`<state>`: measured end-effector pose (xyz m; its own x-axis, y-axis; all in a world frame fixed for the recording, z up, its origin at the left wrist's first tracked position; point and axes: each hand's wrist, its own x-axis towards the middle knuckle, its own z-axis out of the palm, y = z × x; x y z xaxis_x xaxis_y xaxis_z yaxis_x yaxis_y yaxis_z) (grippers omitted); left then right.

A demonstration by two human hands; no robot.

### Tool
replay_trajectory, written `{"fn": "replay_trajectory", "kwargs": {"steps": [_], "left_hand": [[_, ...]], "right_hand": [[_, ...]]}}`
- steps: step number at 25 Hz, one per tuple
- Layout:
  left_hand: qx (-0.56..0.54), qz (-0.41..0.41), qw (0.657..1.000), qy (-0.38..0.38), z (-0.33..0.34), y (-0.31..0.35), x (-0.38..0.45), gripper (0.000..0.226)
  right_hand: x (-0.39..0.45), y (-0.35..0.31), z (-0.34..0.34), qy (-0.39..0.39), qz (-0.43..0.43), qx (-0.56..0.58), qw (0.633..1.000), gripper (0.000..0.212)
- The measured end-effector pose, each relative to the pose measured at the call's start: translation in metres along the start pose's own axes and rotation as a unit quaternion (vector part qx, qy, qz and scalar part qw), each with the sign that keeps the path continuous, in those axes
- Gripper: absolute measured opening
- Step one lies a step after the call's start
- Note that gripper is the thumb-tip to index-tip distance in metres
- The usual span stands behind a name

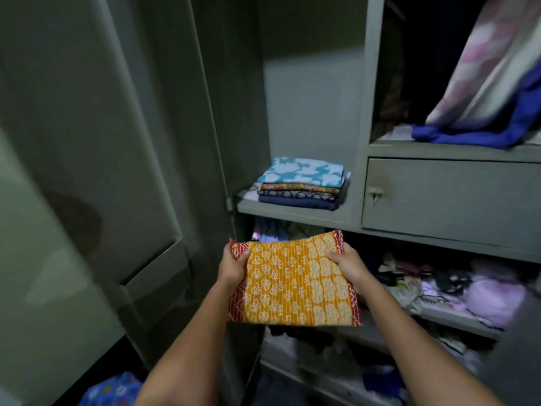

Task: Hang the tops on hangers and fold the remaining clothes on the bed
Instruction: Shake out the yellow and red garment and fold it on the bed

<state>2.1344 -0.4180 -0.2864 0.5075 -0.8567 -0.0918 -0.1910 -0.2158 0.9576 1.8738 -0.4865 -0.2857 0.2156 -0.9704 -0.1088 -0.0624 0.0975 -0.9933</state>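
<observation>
Folded orange garment (292, 281) is held flat out in front of the open wardrobe (363, 83), long side running away toward the shelves. Mustard-orange with a cream leaf print, red borders. Left hand (232, 266) and right hand (349, 265) each grip a far corner, thumbs on top. Beyond sits a folded stack (303, 183) on the shelf.

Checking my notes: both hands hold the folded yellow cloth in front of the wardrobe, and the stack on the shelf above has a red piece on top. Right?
Not quite. The head view shows the stack topped by a blue-and-white piece; the rest is right.
</observation>
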Motion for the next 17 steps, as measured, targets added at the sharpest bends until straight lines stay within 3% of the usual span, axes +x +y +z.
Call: {"fn": "replay_trajectory", "kwargs": {"steps": [9, 13, 17], "left_hand": [[0.035, 0.198, 0.979, 0.026, 0.023, 0.146, 0.181, 0.049], [0.051, 0.24, 0.969, 0.011, 0.044, 0.21, 0.263, 0.05], [0.064, 0.246, 0.966, -0.039, 0.084, 0.236, 0.356, 0.047]], "right_hand": [[0.168, -0.123, 0.007, 0.161, -0.13, -0.115, 0.971, 0.036], [0.24, -0.169, 0.008, 0.296, -0.111, -0.203, 0.927, 0.046], [0.312, -0.192, -0.002, 0.361, -0.066, -0.257, 0.894, 0.042]]}}
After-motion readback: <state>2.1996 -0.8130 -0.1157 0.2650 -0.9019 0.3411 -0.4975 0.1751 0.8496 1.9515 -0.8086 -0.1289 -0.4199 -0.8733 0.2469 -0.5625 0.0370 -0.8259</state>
